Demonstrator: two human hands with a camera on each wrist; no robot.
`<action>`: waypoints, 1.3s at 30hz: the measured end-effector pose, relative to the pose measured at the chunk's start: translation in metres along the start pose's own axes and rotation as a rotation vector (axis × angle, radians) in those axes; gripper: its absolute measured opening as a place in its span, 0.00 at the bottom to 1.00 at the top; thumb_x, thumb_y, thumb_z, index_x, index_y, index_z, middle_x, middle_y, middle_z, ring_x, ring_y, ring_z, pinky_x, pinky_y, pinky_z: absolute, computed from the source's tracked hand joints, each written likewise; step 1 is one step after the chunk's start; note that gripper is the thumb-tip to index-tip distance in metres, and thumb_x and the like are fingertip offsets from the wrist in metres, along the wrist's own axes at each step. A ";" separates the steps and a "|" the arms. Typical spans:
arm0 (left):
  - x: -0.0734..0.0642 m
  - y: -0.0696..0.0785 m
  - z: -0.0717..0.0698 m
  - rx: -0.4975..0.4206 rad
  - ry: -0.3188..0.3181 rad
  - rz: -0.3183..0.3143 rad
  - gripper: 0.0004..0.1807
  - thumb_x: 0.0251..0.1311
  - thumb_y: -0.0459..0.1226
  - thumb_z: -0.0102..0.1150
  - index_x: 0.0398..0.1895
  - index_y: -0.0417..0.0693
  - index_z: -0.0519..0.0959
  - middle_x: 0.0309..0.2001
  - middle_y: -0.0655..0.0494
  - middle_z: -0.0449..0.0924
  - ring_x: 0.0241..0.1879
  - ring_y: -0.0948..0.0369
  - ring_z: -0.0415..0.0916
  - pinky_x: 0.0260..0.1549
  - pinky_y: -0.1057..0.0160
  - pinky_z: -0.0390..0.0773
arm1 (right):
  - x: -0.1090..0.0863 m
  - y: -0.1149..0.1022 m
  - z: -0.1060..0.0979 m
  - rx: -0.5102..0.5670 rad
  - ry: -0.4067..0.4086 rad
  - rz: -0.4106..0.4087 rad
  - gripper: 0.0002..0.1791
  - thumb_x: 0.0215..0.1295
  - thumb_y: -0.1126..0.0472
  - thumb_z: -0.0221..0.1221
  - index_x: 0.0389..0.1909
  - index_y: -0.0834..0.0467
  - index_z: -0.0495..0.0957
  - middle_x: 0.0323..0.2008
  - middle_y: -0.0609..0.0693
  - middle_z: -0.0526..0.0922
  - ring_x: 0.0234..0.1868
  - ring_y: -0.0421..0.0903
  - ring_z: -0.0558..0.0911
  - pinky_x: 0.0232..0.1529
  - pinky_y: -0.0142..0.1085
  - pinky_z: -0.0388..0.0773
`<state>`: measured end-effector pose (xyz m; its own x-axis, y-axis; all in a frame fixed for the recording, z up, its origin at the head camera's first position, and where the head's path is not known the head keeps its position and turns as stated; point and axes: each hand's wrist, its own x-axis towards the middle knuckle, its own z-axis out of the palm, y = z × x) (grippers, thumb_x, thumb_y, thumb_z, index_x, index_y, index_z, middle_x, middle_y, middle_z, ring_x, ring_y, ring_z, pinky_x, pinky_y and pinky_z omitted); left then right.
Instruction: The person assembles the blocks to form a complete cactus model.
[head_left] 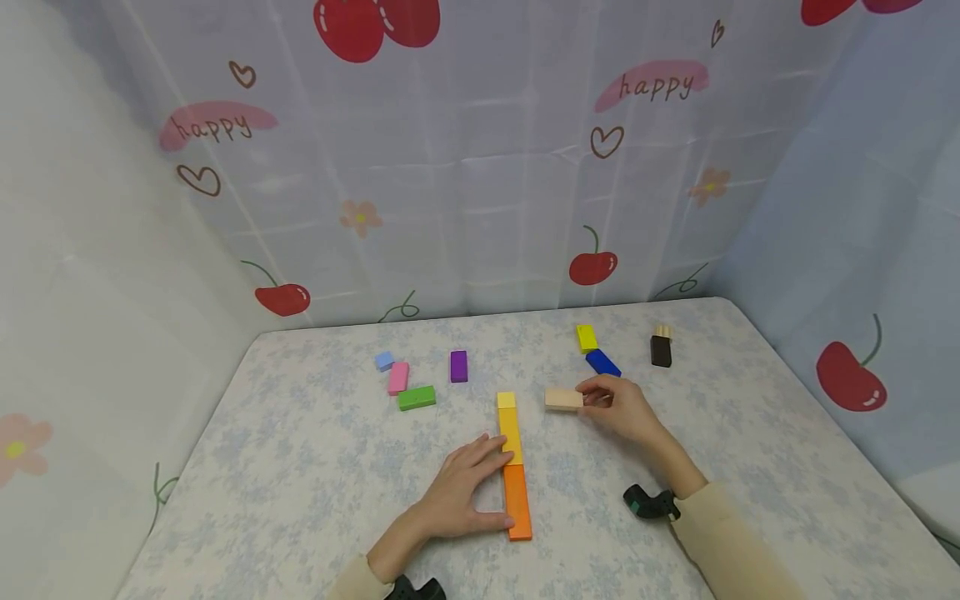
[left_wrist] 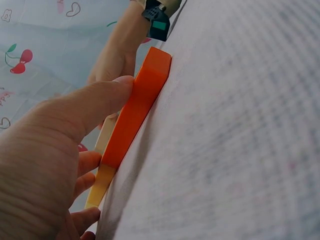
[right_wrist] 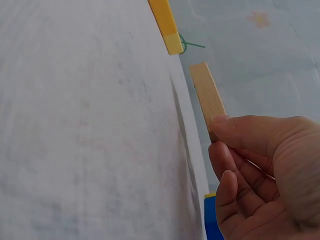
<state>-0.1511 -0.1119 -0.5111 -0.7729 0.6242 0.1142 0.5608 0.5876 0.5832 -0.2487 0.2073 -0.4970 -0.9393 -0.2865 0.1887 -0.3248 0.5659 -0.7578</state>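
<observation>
In the head view, an orange block (head_left: pixel 518 508), an amber-yellow block (head_left: pixel 510 435) and a small pale yellow block (head_left: pixel 507 400) lie end to end in a line. My left hand (head_left: pixel 459 492) rests along the left of this line, thumb touching the orange block and fingertips at the yellow one. To the right of the line, my right hand (head_left: pixel 621 410) pinches the right end of a plain wooden block (head_left: pixel 562 400). The right wrist view shows thumb and fingertips on one end of that wooden block (right_wrist: pixel 205 92), which is apart from the line.
Green (head_left: pixel 417 398), pink (head_left: pixel 398 378), light blue (head_left: pixel 384 361) and purple (head_left: pixel 459 367) blocks lie at the back left. Behind my right hand are a blue block (head_left: pixel 603 362), a yellow block (head_left: pixel 587 338) and a dark brown block (head_left: pixel 661 351) with pale pieces behind it.
</observation>
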 end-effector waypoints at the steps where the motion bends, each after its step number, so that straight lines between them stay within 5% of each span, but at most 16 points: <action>1: 0.000 0.000 0.000 -0.003 -0.002 -0.003 0.44 0.52 0.60 0.66 0.72 0.55 0.66 0.76 0.58 0.55 0.77 0.50 0.48 0.69 0.40 0.53 | 0.000 -0.001 0.001 0.003 -0.011 -0.010 0.15 0.56 0.67 0.69 0.46 0.61 0.82 0.37 0.53 0.84 0.37 0.45 0.81 0.36 0.30 0.79; 12: 0.000 0.001 0.001 -0.009 -0.011 -0.028 0.44 0.52 0.60 0.66 0.71 0.56 0.66 0.76 0.60 0.55 0.77 0.51 0.47 0.69 0.40 0.53 | 0.000 -0.012 0.013 0.039 -0.101 -0.040 0.16 0.54 0.68 0.70 0.46 0.60 0.83 0.38 0.52 0.83 0.37 0.42 0.80 0.37 0.30 0.79; 39: 0.000 -0.001 0.001 -0.002 -0.009 -0.028 0.44 0.52 0.61 0.66 0.72 0.56 0.66 0.76 0.61 0.54 0.77 0.51 0.47 0.70 0.41 0.53 | 0.002 -0.015 0.031 0.029 -0.158 -0.026 0.16 0.53 0.66 0.71 0.44 0.58 0.83 0.34 0.49 0.83 0.32 0.40 0.77 0.34 0.29 0.77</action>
<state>-0.1515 -0.1118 -0.5124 -0.7858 0.6118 0.0908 0.5383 0.6042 0.5875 -0.2424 0.1747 -0.5047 -0.9009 -0.4199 0.1095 -0.3430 0.5345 -0.7724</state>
